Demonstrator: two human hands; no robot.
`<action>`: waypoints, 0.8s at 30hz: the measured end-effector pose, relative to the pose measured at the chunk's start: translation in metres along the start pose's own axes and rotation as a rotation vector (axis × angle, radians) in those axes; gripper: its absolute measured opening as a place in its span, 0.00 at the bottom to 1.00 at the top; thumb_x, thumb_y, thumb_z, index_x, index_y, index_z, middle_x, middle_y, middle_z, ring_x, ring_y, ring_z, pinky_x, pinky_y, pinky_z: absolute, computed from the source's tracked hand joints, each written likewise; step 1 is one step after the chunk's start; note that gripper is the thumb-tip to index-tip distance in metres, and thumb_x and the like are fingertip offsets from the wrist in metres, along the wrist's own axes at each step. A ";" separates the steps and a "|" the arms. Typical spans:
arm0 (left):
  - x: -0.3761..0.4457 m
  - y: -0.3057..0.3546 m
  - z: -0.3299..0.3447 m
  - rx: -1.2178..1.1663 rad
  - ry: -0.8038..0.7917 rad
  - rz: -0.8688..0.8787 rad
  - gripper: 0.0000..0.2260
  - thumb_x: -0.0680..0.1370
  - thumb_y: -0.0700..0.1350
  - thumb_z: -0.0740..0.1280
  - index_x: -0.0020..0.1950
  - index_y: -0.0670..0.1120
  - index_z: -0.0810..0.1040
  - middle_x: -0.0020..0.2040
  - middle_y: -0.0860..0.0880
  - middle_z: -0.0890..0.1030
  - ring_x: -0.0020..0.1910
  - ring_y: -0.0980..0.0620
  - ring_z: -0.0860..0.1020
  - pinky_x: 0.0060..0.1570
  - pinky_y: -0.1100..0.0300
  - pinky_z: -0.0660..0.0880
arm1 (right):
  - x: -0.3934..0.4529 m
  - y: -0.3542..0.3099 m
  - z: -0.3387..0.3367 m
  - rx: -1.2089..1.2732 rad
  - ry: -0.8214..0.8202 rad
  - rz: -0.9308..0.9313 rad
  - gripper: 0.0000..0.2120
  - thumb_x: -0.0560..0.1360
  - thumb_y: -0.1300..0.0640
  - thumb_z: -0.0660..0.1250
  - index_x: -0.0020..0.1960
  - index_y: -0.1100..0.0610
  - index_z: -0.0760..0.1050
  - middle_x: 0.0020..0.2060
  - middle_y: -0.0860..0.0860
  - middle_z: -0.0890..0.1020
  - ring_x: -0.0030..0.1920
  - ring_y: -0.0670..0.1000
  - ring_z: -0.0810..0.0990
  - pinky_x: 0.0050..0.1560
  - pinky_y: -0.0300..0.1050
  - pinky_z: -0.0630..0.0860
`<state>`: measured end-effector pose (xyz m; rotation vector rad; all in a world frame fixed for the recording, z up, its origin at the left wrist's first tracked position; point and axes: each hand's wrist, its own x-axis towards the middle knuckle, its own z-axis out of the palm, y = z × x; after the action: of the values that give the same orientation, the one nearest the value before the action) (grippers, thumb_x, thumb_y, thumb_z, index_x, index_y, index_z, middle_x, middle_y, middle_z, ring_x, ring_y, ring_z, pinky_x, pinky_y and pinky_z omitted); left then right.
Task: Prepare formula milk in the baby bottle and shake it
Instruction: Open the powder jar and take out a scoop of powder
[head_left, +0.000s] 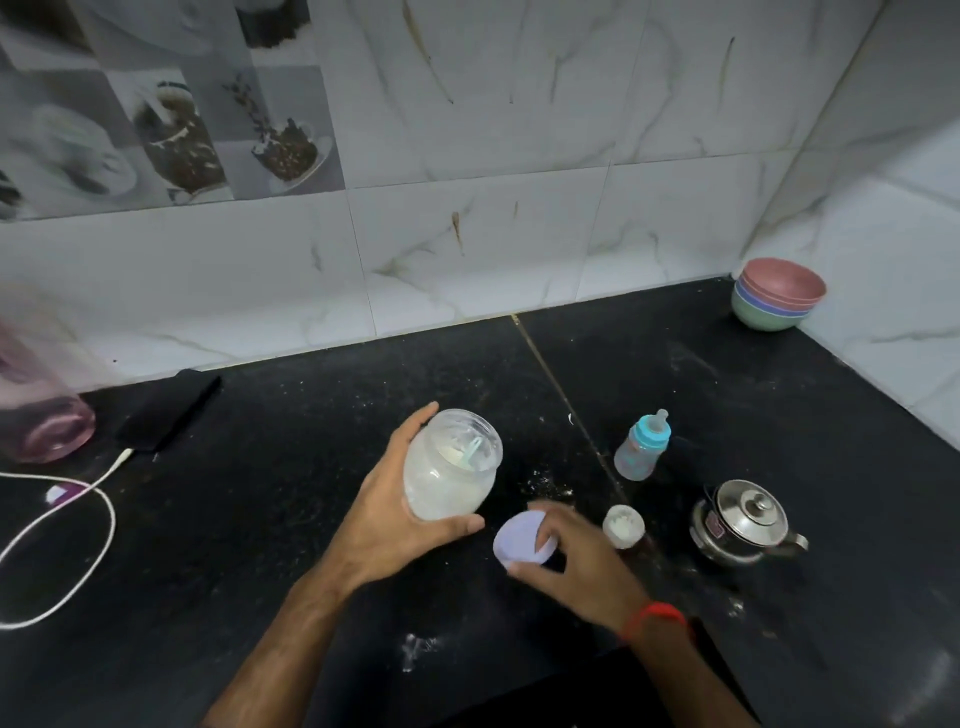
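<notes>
Gripping an open powder jar (451, 470) tilted above the black desk (260, 545), left hand (389, 519) curls round it while right hand (571, 551) pinches its lilac lid (519, 538) just beside; baby bottle (643, 446) stands upright behind, kettle (743, 519) toward the right edge, stacked bowls (776, 293) in the far-right corner.

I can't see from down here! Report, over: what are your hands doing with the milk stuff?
Left hand grips open powder jar, tilted. Right hand holds its lid. Baby bottle capped, standing untouched. Nothing blocking.
</notes>
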<state>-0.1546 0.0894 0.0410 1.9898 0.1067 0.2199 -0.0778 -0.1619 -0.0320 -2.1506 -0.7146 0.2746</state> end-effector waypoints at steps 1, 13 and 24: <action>0.001 -0.001 0.000 -0.011 -0.013 0.016 0.53 0.62 0.54 0.86 0.78 0.68 0.59 0.72 0.68 0.72 0.70 0.64 0.73 0.65 0.69 0.73 | 0.000 0.005 0.016 -0.036 -0.021 0.025 0.19 0.67 0.38 0.76 0.43 0.46 0.70 0.67 0.42 0.76 0.67 0.43 0.76 0.65 0.48 0.76; 0.007 -0.007 0.026 0.007 -0.143 0.095 0.50 0.63 0.56 0.86 0.76 0.67 0.60 0.74 0.67 0.69 0.73 0.60 0.72 0.68 0.58 0.75 | -0.008 0.001 0.018 0.070 0.310 0.014 0.07 0.78 0.51 0.72 0.55 0.50 0.80 0.69 0.46 0.77 0.70 0.47 0.75 0.67 0.52 0.74; 0.012 0.031 0.080 0.203 -0.265 0.149 0.58 0.61 0.64 0.84 0.76 0.77 0.45 0.73 0.67 0.69 0.71 0.62 0.71 0.70 0.54 0.75 | 0.014 -0.078 -0.116 -0.690 -0.180 -0.047 0.19 0.78 0.39 0.62 0.62 0.46 0.82 0.72 0.46 0.74 0.73 0.52 0.70 0.73 0.55 0.67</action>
<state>-0.1273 0.0073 0.0387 2.2120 -0.1969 0.0398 -0.0484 -0.1908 0.1020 -2.7753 -1.0778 0.2161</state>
